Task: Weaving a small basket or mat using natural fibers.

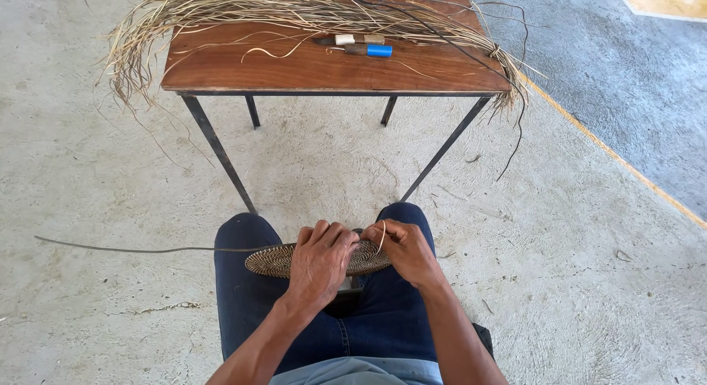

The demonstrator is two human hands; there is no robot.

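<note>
A flat, round woven fibre disc [269,260] lies across my knees, over blue jeans. My left hand [319,260] presses down on top of the disc, fingers curled over its far edge. My right hand [407,250] grips the disc's right rim and pinches a thin pale fibre strand [382,236] that loops up from the edge. A long dark strand [132,249] trails from the disc out to the left across the floor.
A wooden table [309,72] on thin metal legs stands ahead. On it lie a bundle of dry straw fibres [294,9], a knife with a pale handle [350,39] and a tool with a blue handle [372,51]. Concrete floor surrounds me; a yellow line [611,156] crosses at right.
</note>
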